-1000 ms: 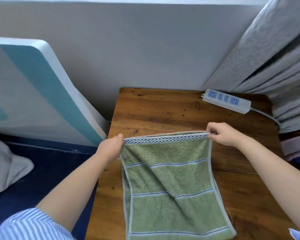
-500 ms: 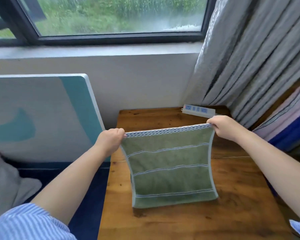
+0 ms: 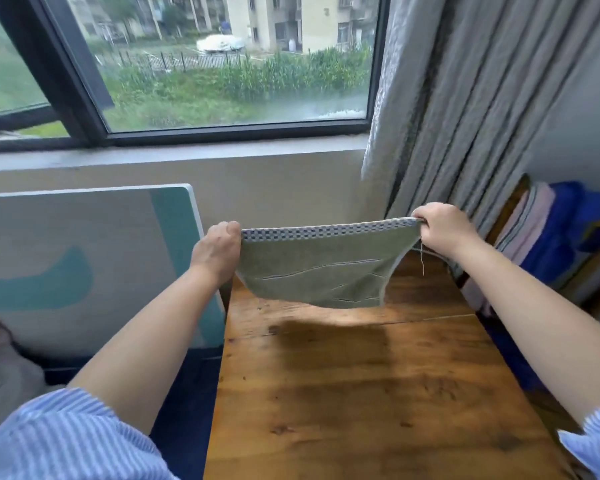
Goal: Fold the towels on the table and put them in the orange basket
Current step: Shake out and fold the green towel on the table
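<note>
Head view: left hand [image 3: 216, 252] and right hand [image 3: 440, 230] each pinch a top corner of the green terry towel [image 3: 321, 270], stretched above the wooden table [image 3: 361, 393]; folding seems unstarted, no orange basket visible.

A green towel [image 3: 321, 271] hangs stretched above the wooden bench [image 3: 361, 393], clear of its top. The left hand [image 3: 217, 252] grips its checkered hem's left corner, the right hand [image 3: 442, 228] its right corner, below the window [image 3: 201, 64].
</note>
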Action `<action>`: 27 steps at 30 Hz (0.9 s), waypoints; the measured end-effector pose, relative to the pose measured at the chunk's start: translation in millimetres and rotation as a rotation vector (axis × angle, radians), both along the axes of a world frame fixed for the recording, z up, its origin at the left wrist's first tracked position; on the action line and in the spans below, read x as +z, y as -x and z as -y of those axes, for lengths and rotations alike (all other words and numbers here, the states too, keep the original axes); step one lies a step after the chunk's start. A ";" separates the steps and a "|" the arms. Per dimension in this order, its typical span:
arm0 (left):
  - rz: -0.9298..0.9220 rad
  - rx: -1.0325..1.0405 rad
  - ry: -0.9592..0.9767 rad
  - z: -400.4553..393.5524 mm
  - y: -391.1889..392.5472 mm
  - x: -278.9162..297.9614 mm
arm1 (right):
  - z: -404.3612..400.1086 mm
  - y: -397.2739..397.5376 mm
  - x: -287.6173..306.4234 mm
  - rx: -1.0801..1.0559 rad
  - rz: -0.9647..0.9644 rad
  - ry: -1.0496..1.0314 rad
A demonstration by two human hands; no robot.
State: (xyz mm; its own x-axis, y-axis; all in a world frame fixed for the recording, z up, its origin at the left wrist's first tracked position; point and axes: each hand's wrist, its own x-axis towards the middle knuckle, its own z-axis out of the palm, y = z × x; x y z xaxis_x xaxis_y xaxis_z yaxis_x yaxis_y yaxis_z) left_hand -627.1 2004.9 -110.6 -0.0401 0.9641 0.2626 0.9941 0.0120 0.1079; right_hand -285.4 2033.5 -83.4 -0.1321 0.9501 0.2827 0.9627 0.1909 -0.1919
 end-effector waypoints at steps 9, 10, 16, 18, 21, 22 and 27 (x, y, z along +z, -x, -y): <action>-0.043 -0.225 0.161 0.2 17.4 2.5 | -20.4 -17.8 -6.4 0.134 0.004 0.183; -0.053 -0.219 0.177 -1.8 17.2 1.5 | -24.0 -18.8 -8.4 0.152 0.010 0.192; -0.087 -0.035 0.155 -33.1 5.1 7.8 | -63.0 -18.2 -9.5 0.138 -0.017 0.159; -0.131 0.042 0.167 -45.9 0.6 12.9 | -78.4 -15.4 -9.1 0.127 -0.027 0.135; -0.228 0.152 0.132 -61.0 -7.7 22.5 | -100.5 -4.8 -3.3 0.097 -0.128 0.029; -0.240 0.178 0.102 -65.1 -10.0 25.6 | -105.6 -0.9 -1.1 0.079 -0.172 -0.024; -0.224 0.240 -0.003 -71.7 -10.0 25.3 | -117.8 8.5 -6.1 0.048 -0.249 -0.183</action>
